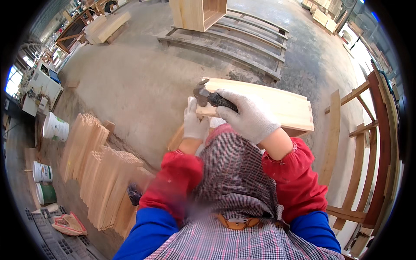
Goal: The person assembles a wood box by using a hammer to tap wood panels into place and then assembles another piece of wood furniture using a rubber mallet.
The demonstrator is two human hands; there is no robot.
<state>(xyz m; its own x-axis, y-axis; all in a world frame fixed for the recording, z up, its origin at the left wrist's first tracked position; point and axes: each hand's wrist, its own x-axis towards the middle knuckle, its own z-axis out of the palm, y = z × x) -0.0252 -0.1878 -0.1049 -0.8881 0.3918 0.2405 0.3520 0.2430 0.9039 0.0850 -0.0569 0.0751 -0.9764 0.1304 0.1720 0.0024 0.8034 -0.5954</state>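
Observation:
My right hand [250,113], in a white knit glove, is closed round the black handle of a claw hammer [202,93]. The hammer's metal head is over the left end of a pale wooden box [264,97], whose long top board has jointed corners. My left hand [195,123], gloved too, grips the box at that same end, just below the hammer head. Part of its fingers is hidden by the wood. The box lies crosswise in front of my checked apron, its right end reaching past my right wrist.
Stacks of thin wooden boards [110,182] stand on the floor at left, beside white buckets [55,127] and a green tub [46,193]. Ahead, a slatted wooden pallet [247,41] bears an open wooden cabinet [187,15]. A wooden rack [376,143] rises at right.

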